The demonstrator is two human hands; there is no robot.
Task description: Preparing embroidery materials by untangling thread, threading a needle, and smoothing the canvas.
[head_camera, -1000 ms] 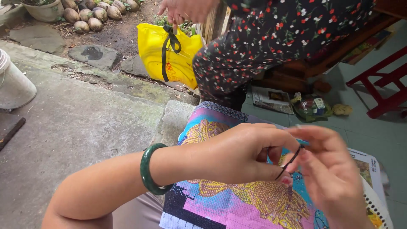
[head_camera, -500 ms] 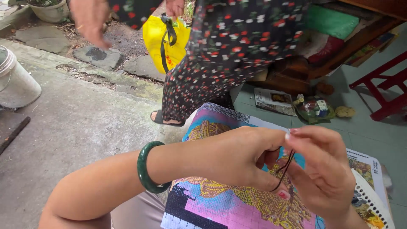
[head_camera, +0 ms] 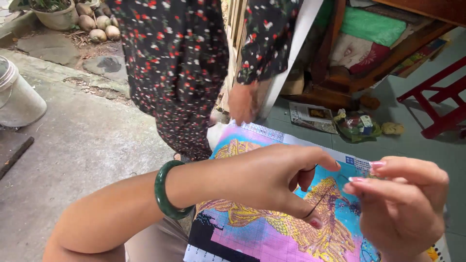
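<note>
My left hand (head_camera: 272, 182), with a dark green bangle (head_camera: 165, 191) on its wrist, pinches a thin dark thread (head_camera: 315, 207) between thumb and fingers. My right hand (head_camera: 403, 204) is just to its right, thumb and forefinger pressed together at the thread's other end; whether a needle is there I cannot tell. Both hands hover over a colourful cross-stitch cloth (head_camera: 252, 233) with pink, blue and yellow areas, lying on my lap.
A person in a dark flowered dress (head_camera: 179, 68) stands close in front, one hand (head_camera: 242, 103) hanging near the cloth's top edge. A white bucket (head_camera: 17, 94) stands left on the concrete. Red chair legs (head_camera: 437, 106), a wooden shelf (head_camera: 359, 73) and small clutter lie right.
The person in the flowered dress has walked closer and now hides the yellow bag. My hands have drawn slightly apart along the thread.
</note>
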